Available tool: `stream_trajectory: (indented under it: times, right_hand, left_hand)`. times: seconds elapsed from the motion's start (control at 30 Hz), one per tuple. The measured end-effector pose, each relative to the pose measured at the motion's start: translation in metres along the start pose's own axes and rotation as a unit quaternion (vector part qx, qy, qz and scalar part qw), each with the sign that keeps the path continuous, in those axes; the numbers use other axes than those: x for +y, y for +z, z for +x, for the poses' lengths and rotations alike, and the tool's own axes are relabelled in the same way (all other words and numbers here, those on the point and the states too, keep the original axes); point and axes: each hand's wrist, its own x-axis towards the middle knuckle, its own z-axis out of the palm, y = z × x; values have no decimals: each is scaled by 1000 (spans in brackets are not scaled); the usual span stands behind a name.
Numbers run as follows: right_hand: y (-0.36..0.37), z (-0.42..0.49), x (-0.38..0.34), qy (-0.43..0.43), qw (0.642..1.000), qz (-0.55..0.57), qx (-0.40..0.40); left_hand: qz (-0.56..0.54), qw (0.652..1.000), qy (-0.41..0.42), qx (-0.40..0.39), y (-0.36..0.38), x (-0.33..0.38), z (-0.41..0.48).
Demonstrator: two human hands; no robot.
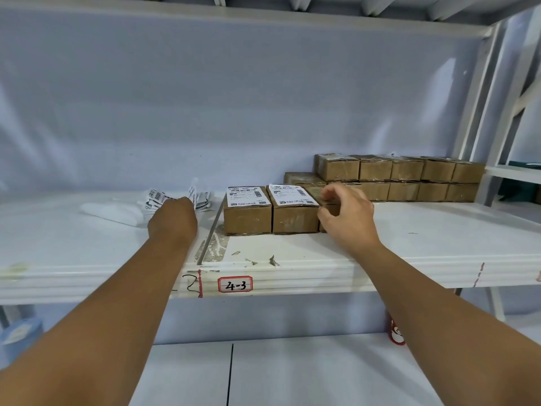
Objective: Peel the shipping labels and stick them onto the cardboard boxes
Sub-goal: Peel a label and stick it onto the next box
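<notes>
Right hand gripped a stiff brown cardboard box; left hand hid its hold on flimsy white paper labels, probably best peeled from a corner.

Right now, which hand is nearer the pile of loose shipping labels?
Left. The left hand is right at the label pile; the right hand grips an unlabelled box well to the pile's right.

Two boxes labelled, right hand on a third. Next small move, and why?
Probably the left hand should pinch one sheet off the crumpled pile of white barcode shipping labels and lift it. The right hand grips a bare brown cardboard box with no label on top, next to two labelled brown cardboard boxes.
</notes>
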Motion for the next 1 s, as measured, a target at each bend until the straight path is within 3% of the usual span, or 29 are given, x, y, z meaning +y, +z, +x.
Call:
stream_trajectory:
  times: [0.07, 0.17, 0.27, 0.37, 0.53, 0.6, 0.67, 0.73, 0.8, 0.87, 0.93, 1.0]
  right_hand:
    - [0, 0, 1, 0, 1000, -5, 2]
    - [2, 0, 2, -4, 1000, -14, 0]
    - [3, 0, 2, -8, 1000, -17, 7]
    - [3, -1, -1, -11, 999, -31, 19]
    - [2, -7, -12, -47, 995, -36, 80]
    - [-1, -15, -31, -13, 996, 71, 43]
    - [-3, -24, -56, 59, 971, 228, -47]
    - [-4, -31, -76, 136, 907, 379, -121]
    - [-10, -37, -88, 212, 813, 526, -134]
    - [-21, -41, -94, 264, 756, 593, -85]
    - [-29, -45, -93, 296, 742, 600, -39]
    - [-35, -48, -91, 304, 759, 575, -31]
  left_hand:
    - [3, 999, -5, 34, -4, 3, -1]
    - [-76, 991, -11, 112, -6, 4, 1]
    - [-190, 959, 30, 208, -10, 3, 1]
    - [-293, 920, 98, 243, -20, 10, -8]
    - [-253, 885, 254, 296, -22, 27, -36]
    - [-192, 883, 314, 291, -23, 36, -50]
    - [-143, 867, 374, 296, -28, 51, -68]
    - [-123, 851, 418, 295, -35, 67, -85]
    - [-137, 834, 449, 289, -40, 80, -97]
    - [-151, 822, 466, 290, -39, 87, -104]
    - [-173, 834, 451, 267, -39, 88, -109]
    - [-252, 849, 413, 212, -40, 86, -114]
